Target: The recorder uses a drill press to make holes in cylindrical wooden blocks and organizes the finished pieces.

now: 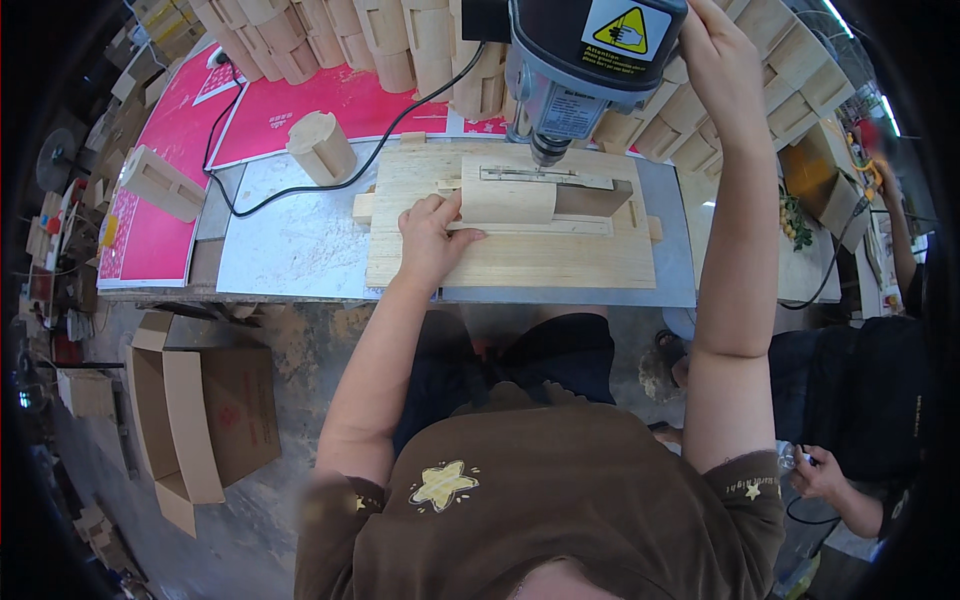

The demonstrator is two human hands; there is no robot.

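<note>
A pale wooden block with a rounded face point(508, 202) lies on its side in a wooden jig board point(550, 268). My left hand point(432, 238) grips the block's left end, fingers on top and thumb along its near edge. Directly over the block hangs the chuck point(549, 150) of a bench drill press point(562, 95). A grey-brown plate point(592, 200) stands against the block's right end. My right hand point(718, 48) is raised beside the drill head, its fingers curled; what they hold is hidden behind the housing.
Rows of similar wooden blocks point(390, 45) stand along the back, with two loose ones point(322, 150) at the left. A black cable point(345, 180) loops across the bench. An open cardboard box point(235, 405) is on the floor. A co-worker's hand point(828, 478) shows at right.
</note>
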